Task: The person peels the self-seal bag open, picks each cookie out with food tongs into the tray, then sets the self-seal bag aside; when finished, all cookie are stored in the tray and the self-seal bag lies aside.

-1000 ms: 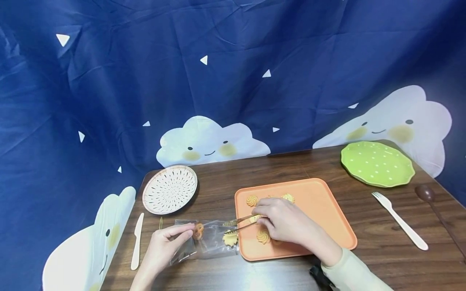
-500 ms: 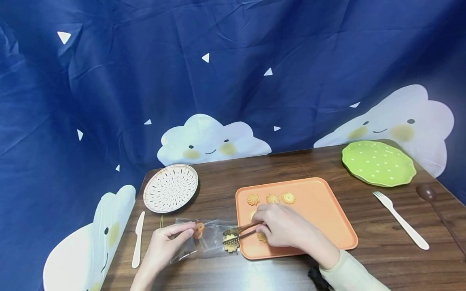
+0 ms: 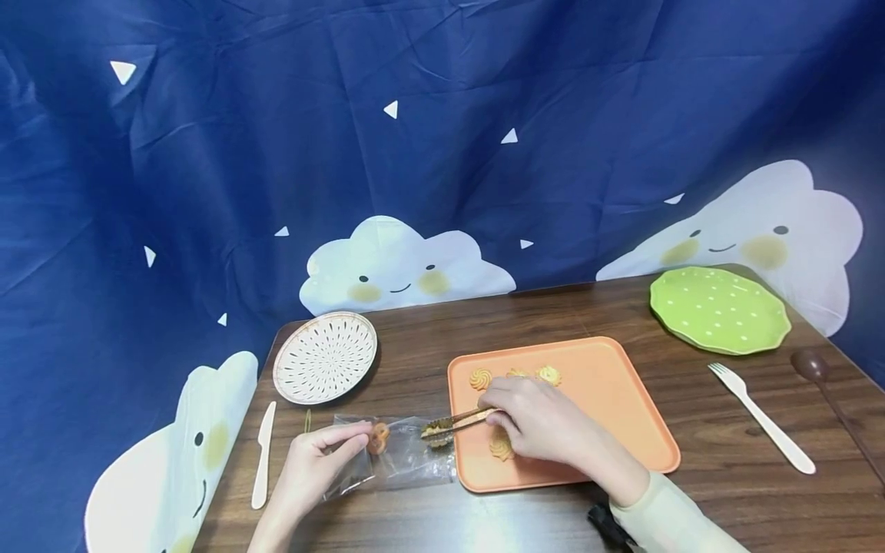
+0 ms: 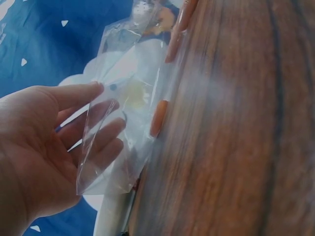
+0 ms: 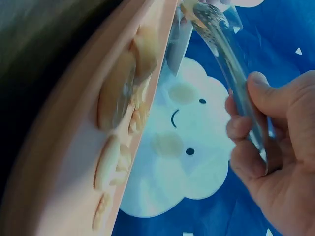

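Note:
My left hand [image 3: 307, 468] pinches the edge of a clear plastic bag [image 3: 408, 470] lying along the table; in the left wrist view its fingers show through the film [image 4: 110, 64]. Inside the bag sits a brown pretzel-shaped cookie [image 3: 378, 438]. With curled fingers, my right hand [image 3: 539, 421] holds a pair of tongs [image 3: 465, 424], also plain in the right wrist view [image 5: 229, 61]. The tong tips are around a pale yellow piped cookie [image 3: 435, 439] over the bag's right end; whether it is inside the film is unclear. Swirled cookies [image 3: 480, 379] lie on the orange tray [image 3: 615, 418], some behind the right hand.
A white patterned plate [image 3: 325, 359] stands at the back left, with a white knife [image 3: 263, 457] before it. On the right are a green dotted plate [image 3: 719, 311], a white fork [image 3: 764, 422] and a brown spoon [image 3: 810, 366]. A blue curtain [image 3: 442, 153] hangs behind the table.
The tongs were apart from the yellow cookie, then came down on it; now their tips have closed around it and it sits slightly farther back. The left hand has stayed on the bag.

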Demonstrator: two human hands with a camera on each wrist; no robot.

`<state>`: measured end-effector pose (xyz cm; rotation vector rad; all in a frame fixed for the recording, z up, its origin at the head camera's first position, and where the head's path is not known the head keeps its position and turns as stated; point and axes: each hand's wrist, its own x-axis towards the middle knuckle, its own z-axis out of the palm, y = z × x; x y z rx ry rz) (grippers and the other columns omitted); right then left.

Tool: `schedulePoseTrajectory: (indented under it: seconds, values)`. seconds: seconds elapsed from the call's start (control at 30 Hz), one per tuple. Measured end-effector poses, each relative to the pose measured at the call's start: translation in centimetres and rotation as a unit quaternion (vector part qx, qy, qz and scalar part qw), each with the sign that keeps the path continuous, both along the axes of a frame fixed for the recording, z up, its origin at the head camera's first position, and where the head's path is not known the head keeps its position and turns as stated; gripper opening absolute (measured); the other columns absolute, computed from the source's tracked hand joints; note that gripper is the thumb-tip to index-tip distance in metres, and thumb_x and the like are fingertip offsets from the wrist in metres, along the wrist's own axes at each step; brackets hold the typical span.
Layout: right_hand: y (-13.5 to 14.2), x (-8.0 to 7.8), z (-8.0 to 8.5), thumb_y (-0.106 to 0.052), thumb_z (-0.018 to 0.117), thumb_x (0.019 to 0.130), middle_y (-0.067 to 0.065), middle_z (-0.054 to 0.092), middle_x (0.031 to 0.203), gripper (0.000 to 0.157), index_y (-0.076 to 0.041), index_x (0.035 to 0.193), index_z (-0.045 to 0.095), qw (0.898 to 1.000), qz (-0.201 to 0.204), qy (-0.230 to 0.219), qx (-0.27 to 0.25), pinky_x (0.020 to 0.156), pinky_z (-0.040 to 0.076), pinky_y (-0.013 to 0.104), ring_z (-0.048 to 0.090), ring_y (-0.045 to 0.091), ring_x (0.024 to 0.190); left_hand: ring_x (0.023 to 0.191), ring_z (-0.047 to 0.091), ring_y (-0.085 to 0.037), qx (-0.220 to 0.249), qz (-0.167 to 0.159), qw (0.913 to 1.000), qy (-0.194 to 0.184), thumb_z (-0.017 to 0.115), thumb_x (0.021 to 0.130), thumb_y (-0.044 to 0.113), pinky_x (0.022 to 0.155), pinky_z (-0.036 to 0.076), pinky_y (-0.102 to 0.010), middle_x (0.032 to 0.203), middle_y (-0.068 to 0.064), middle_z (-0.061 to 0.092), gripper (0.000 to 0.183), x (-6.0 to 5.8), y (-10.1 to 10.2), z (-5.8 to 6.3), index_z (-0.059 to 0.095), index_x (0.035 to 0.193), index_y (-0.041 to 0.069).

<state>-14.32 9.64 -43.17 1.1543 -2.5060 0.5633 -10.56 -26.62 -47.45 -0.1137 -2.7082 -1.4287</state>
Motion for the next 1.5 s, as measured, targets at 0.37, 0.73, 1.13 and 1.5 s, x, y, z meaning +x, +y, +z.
schedulePoseTrajectory:
  seconds: [0.37, 0.73, 1.13, 1.5]
  values:
    - [7.4, 0.1, 0.9, -0.006, 0.079, 0.073, -0.004, 0.073, 0.095, 0.028, -0.013, 0.100, 0.075, 0.991, 0.002, 0.132, -0.004, 0.077, 0.062, 0.031, 0.071, 0.011, 0.086, 0.108, 0.071, 0.001, 0.000, -0.006, 1.0000, -0.003, 0.079, 0.087, 0.035, 0.097, 0.052, -0.010, 0.109, 0.017, 0.078, 0.018, 0.1, -0.2, -0.6, 0.081, 0.103, 0.027]
    - [15.0, -1.2, 1.8, -0.004, 0.083, 0.068, -0.007, 0.073, 0.093, 0.030, -0.017, 0.094, 0.076, 0.989, -0.072, 0.127, -0.001, 0.071, 0.056, 0.029, 0.070, 0.009, 0.079, 0.108, 0.071, 0.002, -0.004, 0.000, 1.0000, -0.004, 0.079, 0.087, 0.035, 0.097, 0.052, -0.010, 0.108, 0.017, 0.078, 0.016, 0.4, -0.7, -0.5, 0.080, 0.103, 0.030]
    - [16.9, -1.7, 0.7, -0.006, 0.088, 0.067, -0.016, 0.072, 0.092, 0.032, -0.023, 0.093, 0.077, 0.995, -0.068, 0.065, 0.009, 0.076, 0.050, 0.015, 0.068, 0.003, 0.081, 0.110, 0.070, 0.002, -0.011, 0.009, 0.9995, -0.027, 0.077, 0.087, 0.040, 0.099, 0.051, -0.013, 0.109, 0.020, 0.077, 0.019, 0.6, -0.6, -0.1, 0.079, 0.106, 0.034]
    - [16.7, -1.2, 1.6, -0.008, 0.090, 0.066, -0.019, 0.069, 0.090, 0.033, -0.023, 0.093, 0.077, 0.997, -0.072, -0.004, 0.013, 0.074, 0.045, 0.009, 0.063, -0.002, 0.083, 0.111, 0.070, 0.001, -0.006, 0.009, 0.9996, -0.026, 0.078, 0.087, 0.039, 0.099, 0.051, -0.013, 0.110, 0.019, 0.077, 0.019, 0.6, -0.7, -0.2, 0.079, 0.105, 0.034]
